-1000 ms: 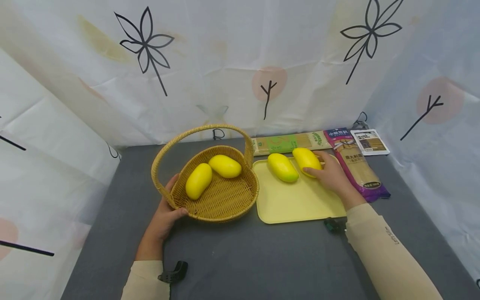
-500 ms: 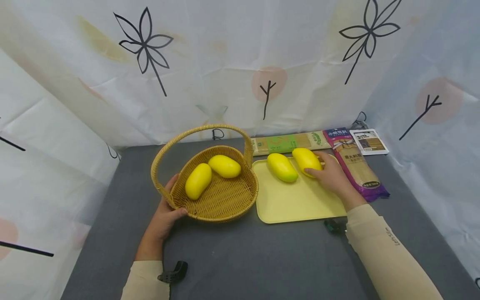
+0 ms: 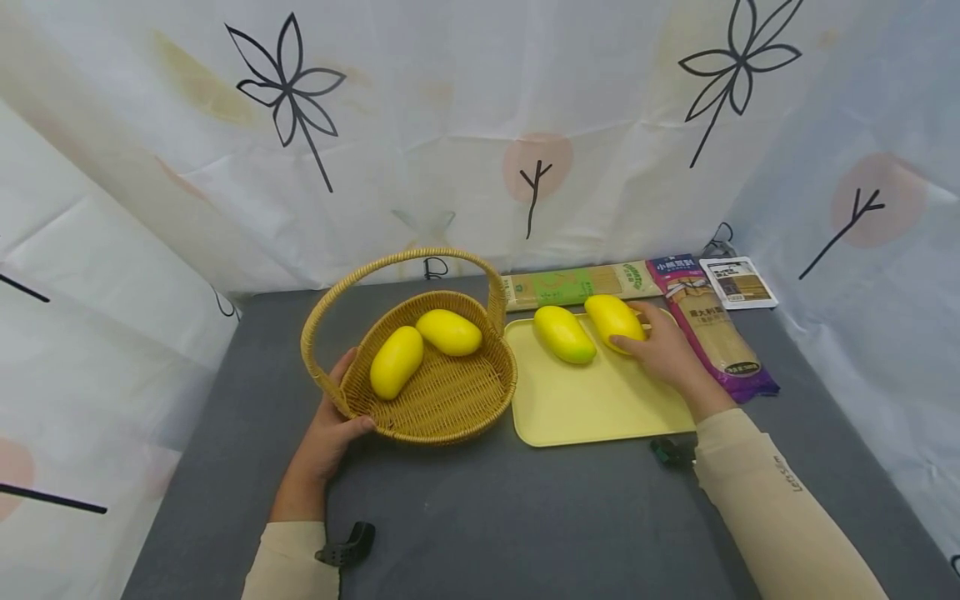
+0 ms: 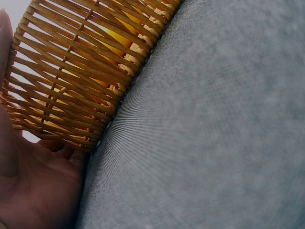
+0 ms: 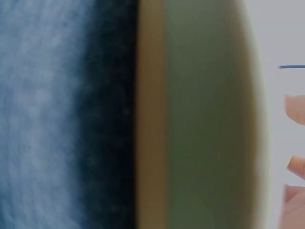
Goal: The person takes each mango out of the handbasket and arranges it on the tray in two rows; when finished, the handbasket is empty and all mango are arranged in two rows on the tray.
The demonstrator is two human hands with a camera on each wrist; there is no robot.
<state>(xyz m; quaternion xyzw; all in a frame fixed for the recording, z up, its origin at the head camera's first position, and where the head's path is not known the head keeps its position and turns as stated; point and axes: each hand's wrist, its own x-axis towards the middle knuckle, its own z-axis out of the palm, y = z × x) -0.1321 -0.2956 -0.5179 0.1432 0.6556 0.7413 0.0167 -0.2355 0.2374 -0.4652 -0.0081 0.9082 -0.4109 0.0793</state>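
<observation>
A wicker basket (image 3: 450, 412) with a tall arched handle sits left of centre on the table. Two yellow mangoes (image 3: 397, 363) lie inside it. My left hand (image 3: 330, 435) grips its left side, thumb on the rim. The left wrist view shows the woven wall (image 4: 71, 71) close up, with my left hand (image 4: 43, 186) beside it. On a pale yellow tray (image 3: 577, 412), a mango (image 3: 565, 335) lies beside another mango (image 3: 615, 322), which my right hand (image 3: 666, 350) holds from its right side. The right wrist view has only fingertips (image 5: 296, 109) at its edge.
Behind the tray lies a green-labelled noodle pack (image 3: 573, 287). A purple noodle pack (image 3: 708, 329) lies along its right, with a small white-framed card (image 3: 738, 283) beyond. The tray's edge (image 5: 205, 114) looms blurred in the right wrist view. Patterned curtains (image 3: 450, 125) enclose the table.
</observation>
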